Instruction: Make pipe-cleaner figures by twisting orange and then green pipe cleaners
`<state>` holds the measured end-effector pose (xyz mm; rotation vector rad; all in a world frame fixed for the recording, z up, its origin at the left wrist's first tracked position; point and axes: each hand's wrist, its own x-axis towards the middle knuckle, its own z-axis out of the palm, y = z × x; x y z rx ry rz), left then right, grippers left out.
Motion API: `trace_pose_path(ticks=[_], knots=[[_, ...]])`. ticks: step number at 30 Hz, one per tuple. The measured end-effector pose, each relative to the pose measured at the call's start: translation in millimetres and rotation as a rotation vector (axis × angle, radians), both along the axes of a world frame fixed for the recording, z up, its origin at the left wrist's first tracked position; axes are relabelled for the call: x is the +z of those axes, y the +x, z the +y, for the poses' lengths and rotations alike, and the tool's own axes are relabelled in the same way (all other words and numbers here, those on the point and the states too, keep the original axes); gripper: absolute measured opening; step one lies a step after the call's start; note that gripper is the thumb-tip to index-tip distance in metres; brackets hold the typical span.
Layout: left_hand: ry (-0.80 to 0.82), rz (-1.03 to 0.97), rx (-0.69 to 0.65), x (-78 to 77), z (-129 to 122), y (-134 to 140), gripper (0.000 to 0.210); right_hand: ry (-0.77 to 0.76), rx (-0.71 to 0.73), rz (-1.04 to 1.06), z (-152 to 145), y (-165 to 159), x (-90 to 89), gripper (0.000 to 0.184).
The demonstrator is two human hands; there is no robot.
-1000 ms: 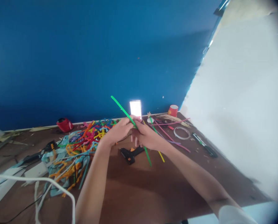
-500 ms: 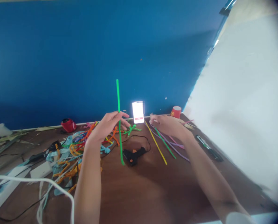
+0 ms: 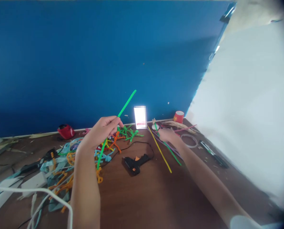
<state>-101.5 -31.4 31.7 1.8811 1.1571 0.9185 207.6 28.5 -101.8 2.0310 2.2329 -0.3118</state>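
Observation:
My left hand (image 3: 105, 130) is closed around a long green pipe cleaner (image 3: 127, 103), which slants up to the right in front of the blue wall. Its lower end reaches down past the wrist. On the right, my right hand (image 3: 167, 135) has its fingers closed on a second green pipe cleaner (image 3: 174, 155) at the table. A yellow pipe cleaner (image 3: 160, 147) lies just left of that hand, and purple pipe cleaners are partly hidden beneath it. Between my arms rests a black glue gun (image 3: 135, 164). Twisted green pipe-cleaner figures (image 3: 133, 135) lie beyond it.
A lit phone (image 3: 140, 117) stands against the blue wall. At the back right is a red paper cup (image 3: 179, 117), with a clear ring (image 3: 189, 141) and pens (image 3: 213, 154) nearer. Tangled pipe-cleaner pieces and white cables (image 3: 44, 190) crowd the left side.
The green pipe cleaner in my left hand has tilted from near upright to slanting right. My right hand has come down and closed its fingers on the other green one.

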Motion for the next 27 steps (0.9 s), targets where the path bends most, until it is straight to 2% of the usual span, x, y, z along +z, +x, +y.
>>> trace_pose_path(ticks=[2,5,6,8,10,13,17,20,23,27], knots=[[-0.01,-0.022,0.025,-0.5,-1.1,2.1,0.036,0.027,-0.038,0.017,-2.7,4.1,8.8,0.035],[-0.048,-0.131,0.075,2.0,-7.5,3.3,0.037,0.112,-0.078,0.087,-10.3,11.8,31.3,0.028],[-0.054,-0.187,0.079,4.0,-11.0,2.1,0.036,0.151,-0.078,0.129,-14.1,14.5,40.4,0.022],[-0.056,-0.289,0.061,9.0,-19.0,-2.6,0.033,0.231,-0.07,0.229,-23.1,19.6,59.1,0.022],[-0.066,-0.327,0.052,13.5,-25.4,-9.3,0.027,0.342,-0.079,0.335,-33.3,23.0,75.7,0.02],[-0.068,-0.348,0.106,15.1,-26.5,-18.1,0.016,0.461,-0.091,0.506,-47.6,21.8,92.7,0.019],[-0.08,-0.347,0.113,6.7,-11.3,-20.8,0.016,0.76,-0.037,1.028,-63.5,5.5,103.0,0.012],[-0.111,-0.322,0.083,-2.6,2.6,-14.2,0.018,0.923,0.052,1.117,-76.5,-12.1,107.7,0.019],[-0.078,-0.331,0.035,-10.9,9.6,0.3,0.02,0.92,0.135,1.109,-90.3,-28.2,111.5,0.017],[-0.06,-0.316,-0.104,-18.1,7.0,25.2,0.022,0.818,0.259,1.027,-101.5,-45.8,113.0,0.013]])
